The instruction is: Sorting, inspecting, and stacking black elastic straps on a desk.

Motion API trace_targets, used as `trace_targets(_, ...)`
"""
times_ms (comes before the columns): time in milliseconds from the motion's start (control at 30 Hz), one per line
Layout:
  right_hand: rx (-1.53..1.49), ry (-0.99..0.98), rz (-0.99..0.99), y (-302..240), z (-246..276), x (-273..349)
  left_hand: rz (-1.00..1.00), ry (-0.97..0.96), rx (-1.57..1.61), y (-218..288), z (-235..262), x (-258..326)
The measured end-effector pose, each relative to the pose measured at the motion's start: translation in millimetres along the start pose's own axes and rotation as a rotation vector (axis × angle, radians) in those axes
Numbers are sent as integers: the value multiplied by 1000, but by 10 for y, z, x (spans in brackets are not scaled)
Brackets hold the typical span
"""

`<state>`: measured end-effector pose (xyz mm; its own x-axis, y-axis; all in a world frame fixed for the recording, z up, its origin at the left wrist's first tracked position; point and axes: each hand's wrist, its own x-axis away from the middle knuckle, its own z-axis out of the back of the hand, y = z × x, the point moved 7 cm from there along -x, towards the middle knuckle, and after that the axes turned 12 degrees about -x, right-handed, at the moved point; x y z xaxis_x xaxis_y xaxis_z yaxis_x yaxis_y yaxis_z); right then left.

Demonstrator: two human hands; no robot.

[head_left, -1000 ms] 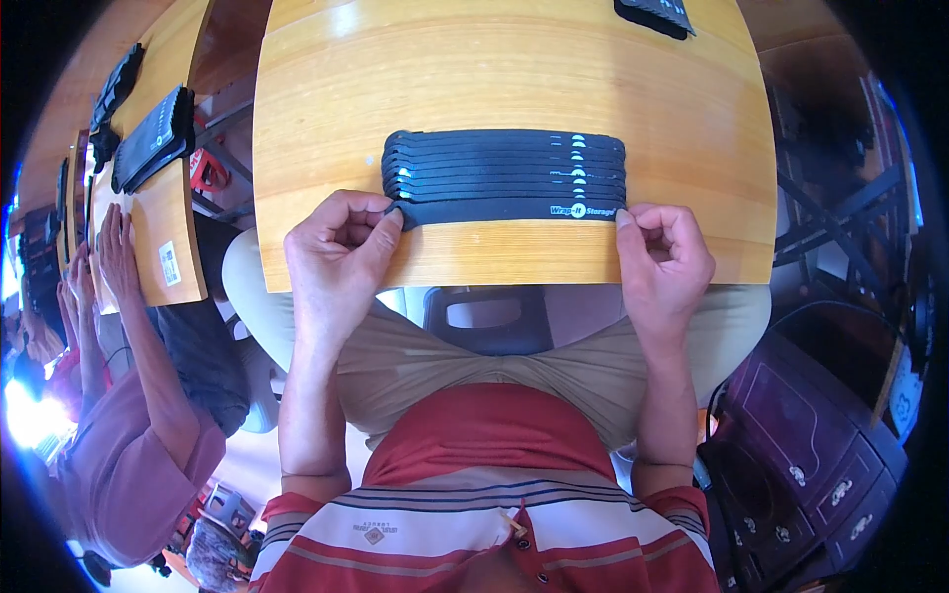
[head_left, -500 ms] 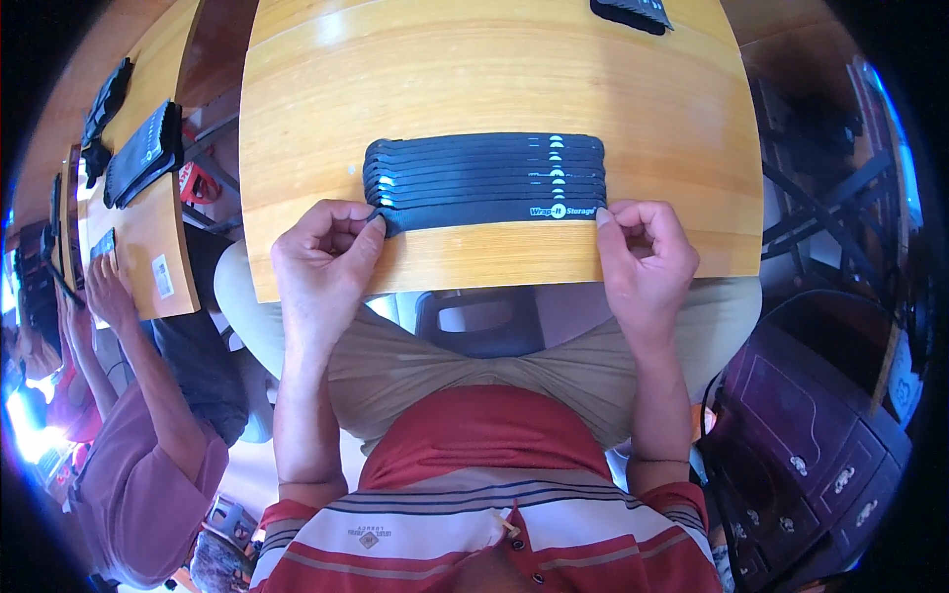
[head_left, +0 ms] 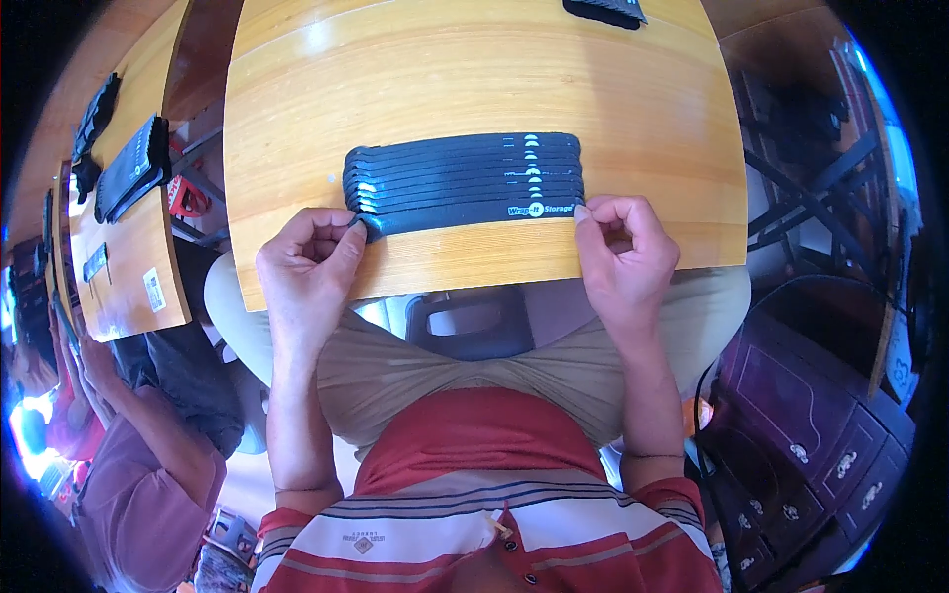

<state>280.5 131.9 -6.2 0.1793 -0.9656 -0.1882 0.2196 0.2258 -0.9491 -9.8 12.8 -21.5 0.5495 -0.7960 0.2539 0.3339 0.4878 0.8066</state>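
Several flat black fabric straps (head_left: 445, 170) lie overlapped in a stepped row on the wooden table before me, pale printing near their right ends. The nearest strap (head_left: 450, 217) lies along the row's front, close to the table edge. My left hand (head_left: 308, 265) pinches its left end between thumb and fingers. At the opposite end, the thumb and forefinger of my right hand (head_left: 629, 255) close on its right corner. Both hands rest at the near edge of the table, and the fingertips partly hide the strap's ends.
Another dark stack (head_left: 605, 12) lies at the far right of my table (head_left: 415, 79). On the side table (head_left: 124, 267) at left are black bundles (head_left: 135, 170) and a small dark strip (head_left: 96, 263). A person (head_left: 148, 474) sits there. A dark drawer cabinet (head_left: 806, 435) stands right.
The view has shifted slightly, so my table and the straps appear farther left. My hands keep their pinch on the strap's ends. The other person's hand has come off the small strip.
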Motion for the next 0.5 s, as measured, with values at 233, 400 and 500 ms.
trace_targets(233, -20, 12, -11, 9, 6, 6, 1, 3, -9, 15, -5, -5)
trace_targets(400, -6, 13, 0, -21, 10, 13, -6, 0, -31, 1, 5, -11)
trace_targets(500, -4, 3, 21, -28, -1, 11, -7, 4, -34, 20, 8, -6)
